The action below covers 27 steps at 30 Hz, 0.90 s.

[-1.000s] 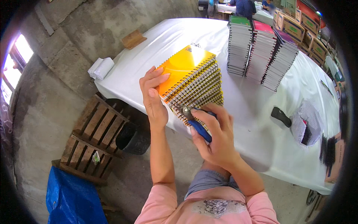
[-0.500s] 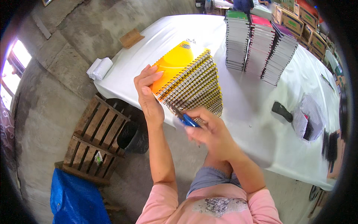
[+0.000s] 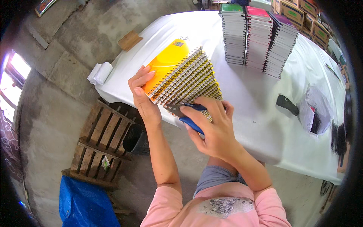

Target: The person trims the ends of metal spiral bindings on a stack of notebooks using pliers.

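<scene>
A tall stack of spiral notebooks (image 3: 169, 54) with a yellow-orange cover on top stands at the table's near edge, its wire spines facing me and to the right. My left hand (image 3: 145, 96) is wrapped around the stack's left corner, thumb near the spine ends and fingers on the top cover. In my right hand (image 3: 213, 126) is a pair of blue-handled pliers (image 3: 193, 123), the handles spread apart. Their dark jaws are at the near ends of the wire bindings, below the top notebook; whether they grip a wire I cannot make out.
Green, pink and purple notebook stacks (image 3: 259, 41) stand at the back of the white-covered table (image 3: 249, 106). To the right lie a black object (image 3: 286, 104) and a white bag (image 3: 315, 109). A wooden pallet (image 3: 100, 145), a black bucket (image 3: 138, 140) and a blue tarp (image 3: 85, 200) are lower left.
The pliers' handles have spread apart, and my right hand has turned with its fingers opening around them. The view has shifted slightly; the notebooks remain under my left hand.
</scene>
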{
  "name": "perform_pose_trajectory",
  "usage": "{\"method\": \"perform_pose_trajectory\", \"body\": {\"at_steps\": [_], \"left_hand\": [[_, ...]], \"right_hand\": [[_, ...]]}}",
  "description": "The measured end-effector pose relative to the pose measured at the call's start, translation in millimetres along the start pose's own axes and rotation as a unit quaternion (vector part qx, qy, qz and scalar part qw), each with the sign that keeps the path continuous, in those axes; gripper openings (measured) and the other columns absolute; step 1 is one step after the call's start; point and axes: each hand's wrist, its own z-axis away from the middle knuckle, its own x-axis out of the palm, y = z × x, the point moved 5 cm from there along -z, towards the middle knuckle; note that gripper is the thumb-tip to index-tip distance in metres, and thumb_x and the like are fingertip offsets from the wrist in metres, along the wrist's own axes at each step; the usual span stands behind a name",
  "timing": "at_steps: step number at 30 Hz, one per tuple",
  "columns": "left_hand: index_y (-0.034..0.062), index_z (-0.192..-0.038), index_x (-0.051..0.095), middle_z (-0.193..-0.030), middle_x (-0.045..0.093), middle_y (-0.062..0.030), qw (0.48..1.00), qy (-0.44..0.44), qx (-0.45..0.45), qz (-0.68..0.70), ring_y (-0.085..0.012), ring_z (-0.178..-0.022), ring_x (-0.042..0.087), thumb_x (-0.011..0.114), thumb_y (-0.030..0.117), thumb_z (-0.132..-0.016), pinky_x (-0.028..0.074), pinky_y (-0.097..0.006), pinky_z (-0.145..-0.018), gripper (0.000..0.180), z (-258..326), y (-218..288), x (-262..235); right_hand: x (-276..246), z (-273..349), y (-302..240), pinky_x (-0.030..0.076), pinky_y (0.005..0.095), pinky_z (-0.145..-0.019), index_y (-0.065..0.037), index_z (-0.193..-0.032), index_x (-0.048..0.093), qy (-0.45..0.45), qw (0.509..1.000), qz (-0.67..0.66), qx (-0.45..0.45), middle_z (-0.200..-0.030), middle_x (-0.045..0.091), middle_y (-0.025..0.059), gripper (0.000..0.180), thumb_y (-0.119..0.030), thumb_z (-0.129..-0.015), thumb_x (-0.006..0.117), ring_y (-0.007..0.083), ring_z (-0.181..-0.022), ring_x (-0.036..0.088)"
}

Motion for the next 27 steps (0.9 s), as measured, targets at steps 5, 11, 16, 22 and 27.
{"method": "perform_pose_trajectory", "body": {"at_steps": [5, 11, 16, 22, 27], "left_hand": [[0.0011, -0.100, 0.055, -0.117, 0.051, -0.0177, 1.000, 0.009, -0.005, 0.013, -0.0272, -0.115, 0.047, 0.030, 0.045, -0.097, 0.035, -0.041, -0.102, 0.050, 1, -3, -1], [0.0018, -0.100, 0.053, -0.118, 0.051, -0.0168, 0.999, 0.011, -0.009, 0.039, -0.0273, -0.116, 0.046, 0.031, 0.044, -0.097, 0.035, -0.041, -0.102, 0.047, 3, -4, -2], [0.0022, -0.101, 0.053, -0.119, 0.051, -0.0168, 1.000, 0.009, -0.009, 0.024, -0.0272, -0.117, 0.045, 0.031, 0.045, -0.096, 0.035, -0.041, -0.103, 0.049, 3, -5, -3], [0.0024, -0.102, 0.053, -0.119, 0.051, -0.0173, 0.998, 0.014, -0.028, 0.047, -0.0263, -0.117, 0.046, 0.030, 0.043, -0.097, 0.035, -0.040, -0.103, 0.047, 3, -7, -4], [0.0022, -0.102, 0.053, -0.119, 0.051, -0.0173, 1.000, 0.012, -0.011, 0.026, -0.0263, -0.115, 0.047, 0.027, 0.041, -0.098, 0.036, -0.040, -0.102, 0.047, 2, -3, -4]], "right_hand": [[6, 1, 1, 0.037, 0.0379, -0.075, -0.015, -0.111, 0.058, -0.038, 0.999, -0.014, -0.009, -0.104, 0.051, 0.0061, 0.040, -0.017, -0.071, 0.066, 0.0213, -0.092, 0.053], [17, 6, 7, 0.042, 0.0320, -0.072, -0.012, -0.112, 0.056, -0.089, 0.904, -0.379, 0.175, -0.098, 0.053, 0.0096, 0.039, -0.013, -0.075, 0.064, 0.0223, -0.088, 0.055], [16, 13, 11, 0.040, 0.0357, -0.078, -0.013, -0.114, 0.055, -0.081, 0.912, -0.348, 0.201, -0.101, 0.052, 0.0104, 0.040, -0.014, -0.074, 0.065, 0.0240, -0.091, 0.053], [6, 9, -1, 0.030, 0.0432, -0.085, -0.017, -0.113, 0.056, -0.013, 0.999, -0.032, 0.020, -0.110, 0.048, 0.0076, 0.042, -0.019, -0.072, 0.066, 0.0240, -0.099, 0.048], [7, 8, -2, 0.037, 0.0400, -0.080, -0.016, -0.113, 0.058, -0.020, 1.000, -0.002, 0.003, -0.107, 0.051, 0.0100, 0.041, -0.015, -0.072, 0.066, 0.0254, -0.094, 0.053]]}}
